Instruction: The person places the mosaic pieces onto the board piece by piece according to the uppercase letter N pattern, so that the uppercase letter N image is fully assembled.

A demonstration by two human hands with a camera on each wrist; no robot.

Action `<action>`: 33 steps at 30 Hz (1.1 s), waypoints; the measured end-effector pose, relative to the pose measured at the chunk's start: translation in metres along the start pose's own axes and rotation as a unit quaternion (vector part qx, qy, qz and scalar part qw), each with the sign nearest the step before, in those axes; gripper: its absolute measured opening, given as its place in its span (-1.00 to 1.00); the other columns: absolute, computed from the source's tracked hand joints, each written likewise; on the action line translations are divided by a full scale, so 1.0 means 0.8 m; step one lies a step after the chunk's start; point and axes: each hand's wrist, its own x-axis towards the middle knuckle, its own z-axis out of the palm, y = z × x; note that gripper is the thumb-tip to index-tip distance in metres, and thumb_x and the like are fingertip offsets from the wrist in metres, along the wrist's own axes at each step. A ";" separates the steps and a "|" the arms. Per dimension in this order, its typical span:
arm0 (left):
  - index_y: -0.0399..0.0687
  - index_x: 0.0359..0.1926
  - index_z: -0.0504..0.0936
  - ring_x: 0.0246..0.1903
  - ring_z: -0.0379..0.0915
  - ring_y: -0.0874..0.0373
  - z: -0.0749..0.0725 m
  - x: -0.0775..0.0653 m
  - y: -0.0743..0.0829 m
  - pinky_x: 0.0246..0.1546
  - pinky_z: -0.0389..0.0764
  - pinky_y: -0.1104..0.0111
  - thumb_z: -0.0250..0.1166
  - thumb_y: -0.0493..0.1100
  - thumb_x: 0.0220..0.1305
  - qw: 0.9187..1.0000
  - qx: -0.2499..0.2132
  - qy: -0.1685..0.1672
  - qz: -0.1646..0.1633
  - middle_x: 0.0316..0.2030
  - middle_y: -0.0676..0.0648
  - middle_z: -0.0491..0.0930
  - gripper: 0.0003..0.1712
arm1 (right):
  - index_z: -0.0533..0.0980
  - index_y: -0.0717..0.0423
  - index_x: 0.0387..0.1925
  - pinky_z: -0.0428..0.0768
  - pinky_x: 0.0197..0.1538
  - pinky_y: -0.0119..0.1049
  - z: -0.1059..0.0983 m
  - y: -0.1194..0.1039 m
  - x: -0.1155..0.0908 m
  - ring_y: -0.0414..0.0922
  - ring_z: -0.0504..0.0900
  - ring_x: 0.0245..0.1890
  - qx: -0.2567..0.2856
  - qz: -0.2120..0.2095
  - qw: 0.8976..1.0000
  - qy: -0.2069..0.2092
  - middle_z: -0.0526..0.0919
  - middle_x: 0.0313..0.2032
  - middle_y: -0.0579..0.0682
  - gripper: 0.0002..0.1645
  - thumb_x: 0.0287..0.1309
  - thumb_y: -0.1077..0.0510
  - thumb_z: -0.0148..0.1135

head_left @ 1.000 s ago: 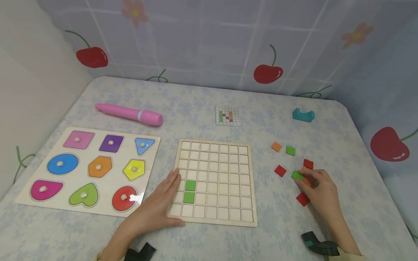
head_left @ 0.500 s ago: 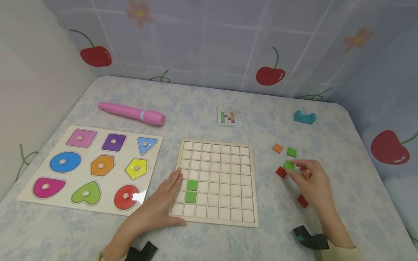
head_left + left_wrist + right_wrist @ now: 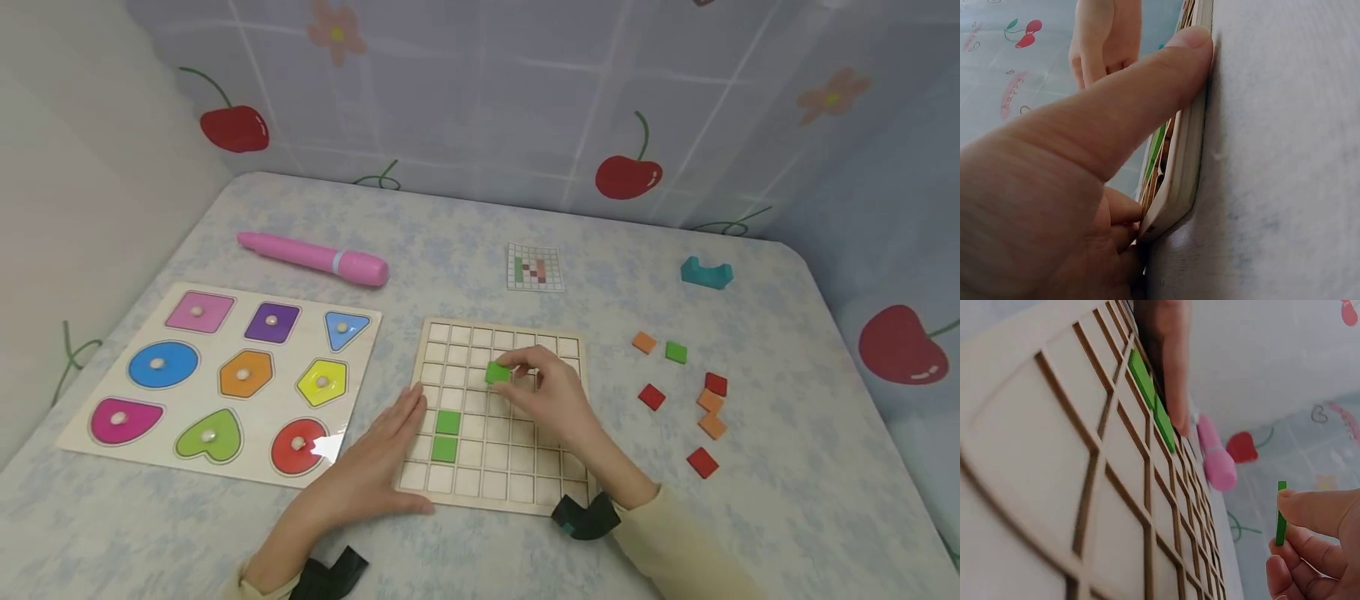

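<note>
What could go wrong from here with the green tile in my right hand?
Your right hand, pinching the green tile between thumb and fingers, might let it slip into an unintended square of the board.

The two placed tiles sit in one column, left of it in the head view; it could end up out of line.

The black wrist device overlaps the board's near right corner in that view and might nudge it.

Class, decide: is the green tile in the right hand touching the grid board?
Apart. The right wrist view shows the green tile pinched in the right hand, with background visible between it and the grid board.
</note>
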 end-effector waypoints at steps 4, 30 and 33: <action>-0.26 0.44 -0.17 0.39 -0.44 0.10 0.000 0.001 0.000 0.31 -0.12 0.12 0.49 0.24 -0.20 1.000 -0.004 -0.003 0.000 0.45 -0.07 -0.33 0.40 | 0.61 0.04 -0.19 0.43 -0.38 -0.25 0.031 -0.008 0.009 -0.16 0.46 -0.37 0.010 0.009 0.999 -0.036 0.52 -0.35 -0.11 -0.72 -0.02 0.22 0.41; -0.27 0.44 -0.17 0.39 -0.44 0.10 -0.001 0.002 0.001 0.31 -0.13 0.14 0.49 0.23 -0.18 1.000 0.005 -0.004 0.001 0.44 -0.08 -0.33 0.39 | 0.62 0.10 -0.12 0.51 -0.23 -0.32 0.048 -0.005 0.011 -0.21 0.51 -0.28 -0.026 -0.026 0.998 -0.051 0.58 -0.27 -0.11 -0.70 0.04 0.23 0.37; -0.27 0.44 -0.17 0.39 -0.45 0.10 -0.001 0.001 0.000 0.31 -0.13 0.14 0.50 0.22 -0.19 1.000 0.004 -0.003 -0.002 0.45 -0.08 -0.33 0.39 | 0.62 0.13 -0.12 0.49 -0.30 -0.29 0.024 -0.001 0.011 -0.20 0.51 -0.32 -0.022 -0.027 0.999 -0.024 0.60 -0.28 -0.07 -0.71 0.06 0.26 0.34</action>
